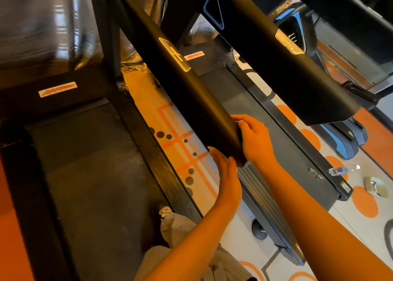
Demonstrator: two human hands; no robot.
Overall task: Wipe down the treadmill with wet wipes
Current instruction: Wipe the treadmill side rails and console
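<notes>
At mid-frame in the head view, both hands meet at the near end of the black handrail (191,93) of the treadmill (293,148), whose grey belt runs from the centre toward the lower right. The right hand (253,140) grips the rail's end, its fingers (239,119) curled over the top. The left hand (225,174) lies just below it, straight fingers (215,154) flat against the rail's lower edge. Whether a wet wipe lies under either hand cannot be told. At the right edge, a water bottle (342,170) and a small blurred pack (376,187) lie on the patterned floor (364,204), with eyeglasses (316,174) on the treadmill's side rail. A second treadmill (85,163) fills the left.
</notes>
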